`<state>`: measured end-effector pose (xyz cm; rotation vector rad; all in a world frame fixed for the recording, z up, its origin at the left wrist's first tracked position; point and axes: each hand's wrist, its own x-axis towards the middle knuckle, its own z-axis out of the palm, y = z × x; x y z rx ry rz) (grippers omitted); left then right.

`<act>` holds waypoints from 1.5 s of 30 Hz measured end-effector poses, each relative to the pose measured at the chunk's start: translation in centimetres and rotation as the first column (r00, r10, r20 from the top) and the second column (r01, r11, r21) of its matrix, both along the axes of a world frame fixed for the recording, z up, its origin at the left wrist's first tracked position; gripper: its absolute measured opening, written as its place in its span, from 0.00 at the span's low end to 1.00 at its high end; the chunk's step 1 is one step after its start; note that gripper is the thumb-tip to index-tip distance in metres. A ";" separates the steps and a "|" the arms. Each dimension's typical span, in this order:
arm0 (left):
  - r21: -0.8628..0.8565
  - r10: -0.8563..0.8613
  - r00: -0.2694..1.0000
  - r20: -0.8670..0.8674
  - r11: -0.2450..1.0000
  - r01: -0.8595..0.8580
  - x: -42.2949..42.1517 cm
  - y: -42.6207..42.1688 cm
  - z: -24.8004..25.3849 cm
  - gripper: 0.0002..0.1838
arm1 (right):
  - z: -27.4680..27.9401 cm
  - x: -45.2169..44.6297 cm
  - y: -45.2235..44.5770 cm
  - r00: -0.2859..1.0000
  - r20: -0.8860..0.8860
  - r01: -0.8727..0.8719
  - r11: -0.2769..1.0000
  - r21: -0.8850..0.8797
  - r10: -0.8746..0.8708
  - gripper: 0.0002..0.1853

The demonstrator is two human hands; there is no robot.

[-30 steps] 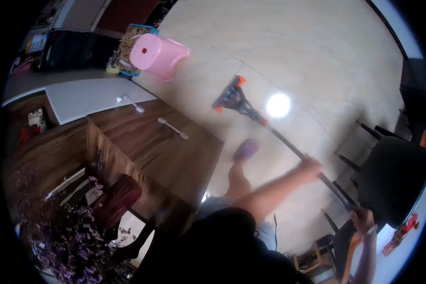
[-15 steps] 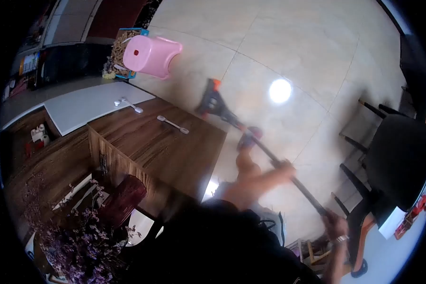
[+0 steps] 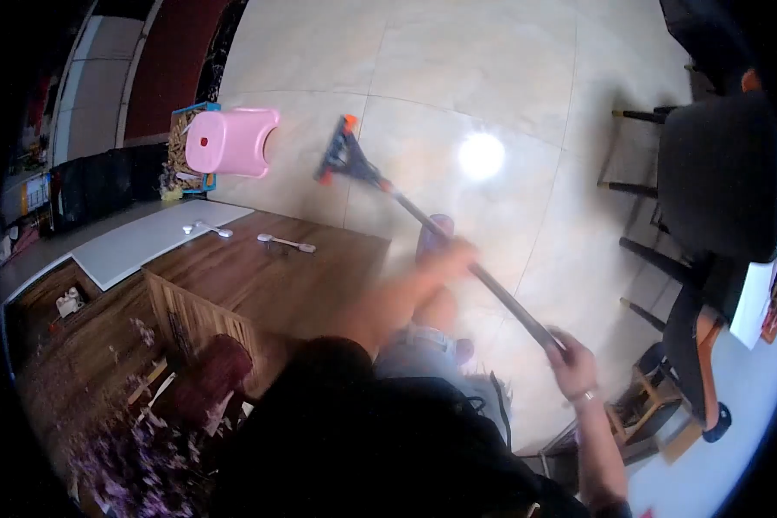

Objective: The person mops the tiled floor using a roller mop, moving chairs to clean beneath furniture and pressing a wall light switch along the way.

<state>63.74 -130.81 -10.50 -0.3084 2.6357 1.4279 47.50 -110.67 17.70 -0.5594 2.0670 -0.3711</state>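
Observation:
A long-handled mop point(image 3: 518, 306) with a narrow black head and orange ends runs diagonally across the view. Its head point(image 3: 347, 155) is over the pale tiled floor, to the right of a pink stool point(image 3: 229, 142). My left hand point(image 3: 453, 259) is closed around the middle of the grey handle, slightly blurred. Near the handle's upper end, my right hand point(image 3: 571, 367) grips it, with a band on the wrist. Below the left hand, part of my leg and a shoe point(image 3: 434, 235) show.
A wooden cabinet top point(image 3: 319, 268) stands at left with white plastic straps point(image 3: 287, 243) on it. A basket point(image 3: 179, 142) sits beside the stool. Dark chairs point(image 3: 721, 177) line the right side. Dried purple flowers point(image 3: 138, 457) fill the lower left.
My view has turned, so the stool sits lower and the chairs shift. The mop head has slid a little farther out over the floor. Both hands still hold the handle.

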 end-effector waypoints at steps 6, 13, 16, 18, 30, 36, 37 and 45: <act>-0.541 0.124 0.975 0.182 0.841 -0.006 10.2 -2.9 0.9 0.10 | -4.3 14.1 2.4 0.966 0.057 -0.224 0.931 -0.288 0.250 0.29; -0.358 0.036 0.987 0.156 0.934 0.023 6.4 28.3 -1.0 0.24 | -2.3 14.3 32.6 0.992 0.048 0.123 0.982 -0.143 -0.117 0.23; -0.094 -0.214 0.946 0.243 0.966 0.242 6.3 41.9 1.8 0.33 | 2.4 16.5 44.9 0.906 0.211 0.395 0.912 -0.110 -0.367 0.21; 0.039 -0.321 0.905 0.279 0.946 0.323 6.5 49.6 6.9 0.37 | 7.4 17.4 51.3 0.880 0.220 0.438 0.899 -0.028 -0.422 0.21; -0.094 -0.384 0.786 0.484 0.870 0.483 17.2 52.2 2.3 0.09 | 4.5 34.6 55.1 0.295 0.554 0.828 0.498 0.259 -0.778 0.27; -0.622 0.020 0.928 0.372 0.748 0.233 3.0 26.4 -2.0 0.16 | -11.6 22.4 32.2 0.527 0.631 0.837 0.478 -0.268 -0.570 0.19; -0.617 0.085 0.971 0.225 0.783 0.075 0.9 25.4 -2.3 0.18 | -13.0 21.2 32.1 0.506 0.622 0.854 0.449 -0.264 -0.597 0.19; -0.158 -0.676 0.737 0.030 0.725 0.671 18.8 51.4 -6.9 0.31 | -6.1 41.0 53.5 0.047 0.354 0.912 0.185 0.367 -0.934 0.16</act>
